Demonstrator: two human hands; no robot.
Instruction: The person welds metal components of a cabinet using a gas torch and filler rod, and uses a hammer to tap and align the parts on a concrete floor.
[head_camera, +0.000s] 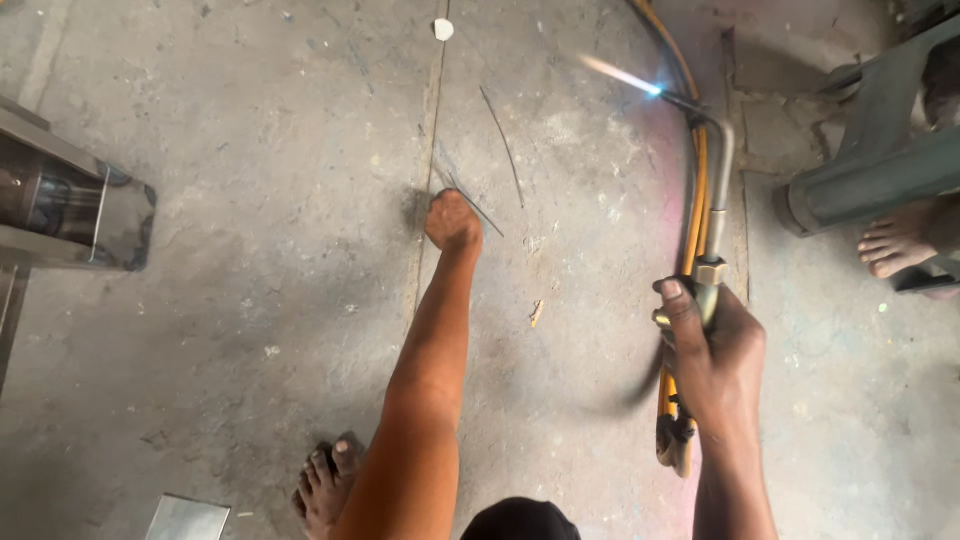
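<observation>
At the bottom edge, the person's own bare foot stands on the concrete floor, with a small shiny metal sheet lying just to its left.

Above that, the right hand is closed around the brass-fitted handle of a gas torch, thumb laid along the left side of the grip. The torch's metal tube runs up and away from the hand, bends left near its end, and a blue-white flame shoots up and to the left from the tip. A yellow-orange hose lies on the floor alongside the tube, passing under the hand and carrying on toward the top edge of the frame.

The left arm stretches forward over the middle of the floor. The left hand is curled into a fist down at the floor, at the near end of a thin dark wire that lies slanting to its right; whether the fingers actually pinch the wire cannot be told. A second thin rod lies just beyond, apart from the hand, slanting the same way.

At the left edge stands a shiny metal box frame. At the right edge, another person's bare foot rests by a grey-green metal piece. Farthest off, a small white scrap lies on a floor seam.
</observation>
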